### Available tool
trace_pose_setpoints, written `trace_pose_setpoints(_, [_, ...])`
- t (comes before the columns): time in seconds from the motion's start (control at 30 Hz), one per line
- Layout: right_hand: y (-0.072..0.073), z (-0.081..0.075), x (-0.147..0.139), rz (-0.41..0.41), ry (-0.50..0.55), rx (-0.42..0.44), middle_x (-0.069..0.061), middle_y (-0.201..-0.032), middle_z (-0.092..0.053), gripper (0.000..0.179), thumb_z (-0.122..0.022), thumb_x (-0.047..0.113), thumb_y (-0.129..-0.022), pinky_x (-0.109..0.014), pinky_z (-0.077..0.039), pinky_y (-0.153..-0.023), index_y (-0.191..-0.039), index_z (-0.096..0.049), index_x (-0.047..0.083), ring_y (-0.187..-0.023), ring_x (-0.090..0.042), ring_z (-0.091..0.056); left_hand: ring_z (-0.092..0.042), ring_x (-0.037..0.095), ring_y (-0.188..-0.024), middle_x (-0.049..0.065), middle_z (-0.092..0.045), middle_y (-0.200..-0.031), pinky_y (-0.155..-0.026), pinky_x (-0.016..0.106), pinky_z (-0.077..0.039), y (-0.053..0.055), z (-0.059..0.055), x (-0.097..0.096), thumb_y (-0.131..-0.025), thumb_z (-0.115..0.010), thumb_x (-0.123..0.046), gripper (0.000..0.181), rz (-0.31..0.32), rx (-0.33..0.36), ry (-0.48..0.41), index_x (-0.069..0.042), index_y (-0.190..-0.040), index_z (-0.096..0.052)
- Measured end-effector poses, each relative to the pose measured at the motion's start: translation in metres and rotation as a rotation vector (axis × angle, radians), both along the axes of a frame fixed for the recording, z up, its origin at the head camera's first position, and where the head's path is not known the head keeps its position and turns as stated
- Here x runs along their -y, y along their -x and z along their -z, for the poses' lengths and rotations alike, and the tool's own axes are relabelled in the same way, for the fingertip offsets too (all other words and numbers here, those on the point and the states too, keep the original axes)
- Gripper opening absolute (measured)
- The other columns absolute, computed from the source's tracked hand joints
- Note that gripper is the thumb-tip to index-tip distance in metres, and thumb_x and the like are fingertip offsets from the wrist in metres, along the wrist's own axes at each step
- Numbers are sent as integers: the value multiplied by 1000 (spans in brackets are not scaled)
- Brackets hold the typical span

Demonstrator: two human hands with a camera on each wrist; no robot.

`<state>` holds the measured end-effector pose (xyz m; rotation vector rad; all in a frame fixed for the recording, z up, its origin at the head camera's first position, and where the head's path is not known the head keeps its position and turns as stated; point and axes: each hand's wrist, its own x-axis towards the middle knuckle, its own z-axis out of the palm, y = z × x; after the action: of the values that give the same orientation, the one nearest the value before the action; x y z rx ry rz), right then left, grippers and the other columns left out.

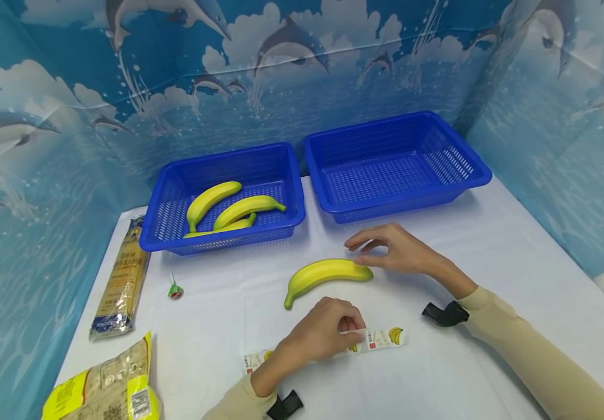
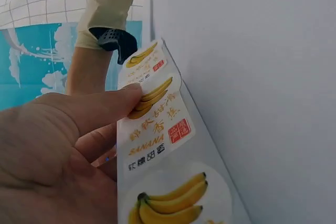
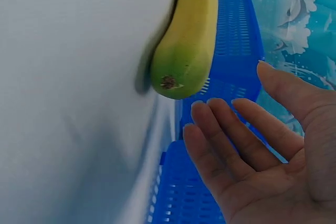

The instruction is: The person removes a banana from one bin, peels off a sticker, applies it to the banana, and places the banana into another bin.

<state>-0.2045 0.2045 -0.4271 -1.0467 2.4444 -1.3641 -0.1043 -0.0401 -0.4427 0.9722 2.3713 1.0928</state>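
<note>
A single yellow banana [image 1: 328, 272] with greenish ends lies on the white cloth in front of the baskets. My right hand [image 1: 398, 251] hovers at its right end, fingers loosely bent and nothing in the grasp; the right wrist view has the banana's tip [image 3: 178, 77] just beyond the relaxed fingers [image 3: 252, 129]. Nearer to me, my left hand [image 1: 323, 331] pinches a strip of banana stickers [image 1: 386, 338] between thumb and fingers. Printed bananas and a red stamp show on the strip [image 2: 157, 140] in the left wrist view. Part of it runs beneath the left wrist.
At the back left, a blue basket [image 1: 233, 240] holds several bananas. Another blue basket [image 1: 396, 201] stands beside it on the right. Along the left lie a spaghetti pack [image 1: 122, 274], a wrapped lollipop [image 1: 175, 290] and a yellow-beige bag [image 1: 107, 382]. A dolphin-print curtain [image 1: 175, 116] rises behind.
</note>
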Motion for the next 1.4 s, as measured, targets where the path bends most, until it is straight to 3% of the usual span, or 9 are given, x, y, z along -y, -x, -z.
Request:
trace_pose_setpoints(0.1, [-3, -7, 0, -12, 9, -6, -18, -123, -77, 31, -79, 3, -97, -49, -63, -97, -128, -76, 0, -112, -41, -74, -58, -5, -78, -11, -69, -80, -78, 15, -53, 3, -5, 4, -98, -80, -7, 7, -17, 83, -54, -10, -91, -81])
trace_pose_setpoints(0.27, [-8, -23, -3, -66, 68, -41, -9, -121, -80, 33, -77, -1, -98, -37, -65, -90, -130, -76, 4, -105, -32, -78, -65, -4, -80, -9, -76, -81, -82, 18, -56, 10, -13, 11, -101, -77, -9, 9, -78, 155, -94, -10, -93, -81])
trace_pose_setpoints(0.47, [-15, -40, -4, -137, 131, -51, 2, -121, -79, 32, -76, -6, -96, -35, -65, -90, -123, -80, 11, -110, -28, -76, -72, 3, -85, -7, -78, -88, -85, 23, -60, 18, -28, 23, -101, -76, -13, 8, -165, 179, -135, -10, -98, -82])
trace_pose_setpoints(0.7, [-26, -45, 5, -262, 117, -28, 5, -116, -81, 26, -84, 2, -93, -38, -62, -99, -112, -82, 19, -115, -19, -75, -75, 9, -89, 0, -81, -97, -82, 28, -63, 23, -37, 33, -101, -75, -16, 14, -227, 178, -149, -6, -107, -83])
trace_pose_setpoints(0.9, [-28, -40, 15, -331, 116, -26, 1, -112, -81, 20, -87, 10, -93, -34, -62, -98, -112, -82, 14, -106, -18, -76, -75, 9, -86, 2, -81, -97, -80, 27, -62, 25, -43, 35, -101, -74, -15, 15, -236, 180, -166, -4, -107, -83])
trace_pose_setpoints(1.17, [-25, -32, 18, -355, 126, -56, 2, -99, -80, 19, -86, 6, -92, -32, -64, -83, -108, -81, 16, -88, -15, -73, -73, 9, -79, 5, -81, -93, -73, 24, -60, 27, -41, 38, -101, -74, -16, 19, -202, 281, -241, 1, -108, -82])
trace_pose_setpoints(1.4, [-27, -32, 17, -335, 113, -24, 0, -94, -78, 18, -87, 6, -91, -32, -64, -80, -106, -83, 15, -84, -14, -71, -71, 9, -77, 7, -80, -92, -70, 21, -58, 30, -44, 40, -101, -73, -14, 21, -156, 365, -290, 4, -111, -80])
